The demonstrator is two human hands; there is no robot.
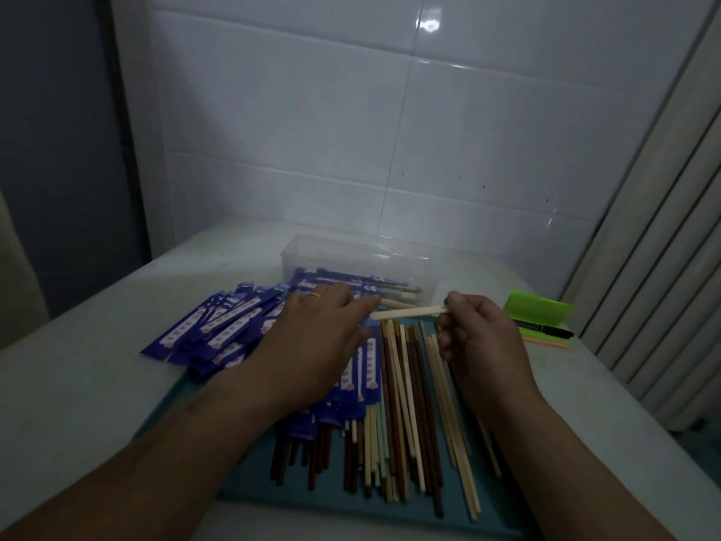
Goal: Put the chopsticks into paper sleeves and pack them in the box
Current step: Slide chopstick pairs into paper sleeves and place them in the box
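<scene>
The right hand (480, 333), right of centre, pinches one end of a pale chopstick (407, 312) that lies level, its free tip pointing left at the left hand (320, 326). That hand lies over the blue paper sleeves (218, 329); in the dim light I cannot tell whether it holds one. The box (312, 247) stands just above.
</scene>
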